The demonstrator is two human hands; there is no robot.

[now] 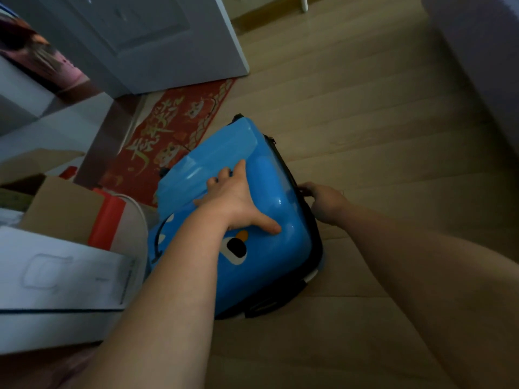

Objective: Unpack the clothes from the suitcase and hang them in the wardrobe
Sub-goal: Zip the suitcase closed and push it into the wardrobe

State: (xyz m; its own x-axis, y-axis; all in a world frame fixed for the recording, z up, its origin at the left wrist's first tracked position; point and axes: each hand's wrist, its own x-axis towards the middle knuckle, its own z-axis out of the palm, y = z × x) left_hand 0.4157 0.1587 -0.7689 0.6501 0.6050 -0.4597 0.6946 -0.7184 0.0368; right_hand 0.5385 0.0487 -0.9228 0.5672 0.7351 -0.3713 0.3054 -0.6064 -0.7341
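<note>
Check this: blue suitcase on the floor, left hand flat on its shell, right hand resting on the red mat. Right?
Not quite: the head view shows the right hand pinching a dark tab at the suitcase rim, not on the red mat. The rest holds.

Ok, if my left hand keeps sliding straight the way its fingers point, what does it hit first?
The left hand lies flat on the blue suitcase. Straight on, it meets more of that shell, then probably the wooden floor past the far edge, though depth is unclear.
</note>
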